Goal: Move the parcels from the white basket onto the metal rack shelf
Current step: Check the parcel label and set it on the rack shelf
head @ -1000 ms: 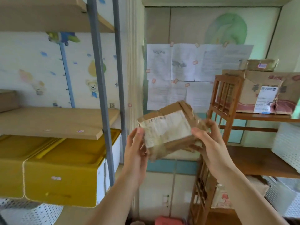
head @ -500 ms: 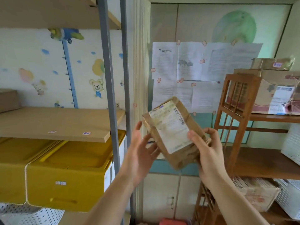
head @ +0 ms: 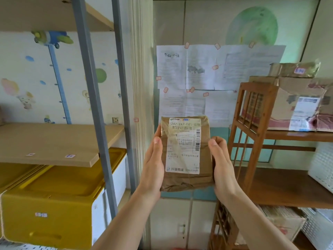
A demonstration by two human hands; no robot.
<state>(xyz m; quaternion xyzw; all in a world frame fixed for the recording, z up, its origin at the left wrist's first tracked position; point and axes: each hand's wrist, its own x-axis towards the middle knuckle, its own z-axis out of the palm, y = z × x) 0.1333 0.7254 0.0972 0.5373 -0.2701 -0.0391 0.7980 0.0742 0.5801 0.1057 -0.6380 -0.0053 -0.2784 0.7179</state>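
A brown paper parcel [head: 186,179] with a white shipping label stands upright in front of me, label facing me. My left hand [head: 153,165] grips its left edge and my right hand [head: 220,165] grips its right edge. The metal rack [head: 93,105] with grey posts stands to the left; its wooden shelf board [head: 54,141] is at about the parcel's height. A white basket [head: 320,170] shows partly at the right edge on the wooden stand.
Yellow storage bins [head: 54,201] sit under the rack's shelf board. A wooden stand [head: 255,141] on the right carries cardboard boxes [head: 297,103] on top. Papers [head: 203,69] are taped to the wall behind the parcel. A perforated white bin [head: 23,247] is at the bottom left.
The parcel has turned from tilted to upright with its label square to me. My left hand has closed onto its left edge, so both hands hold it.
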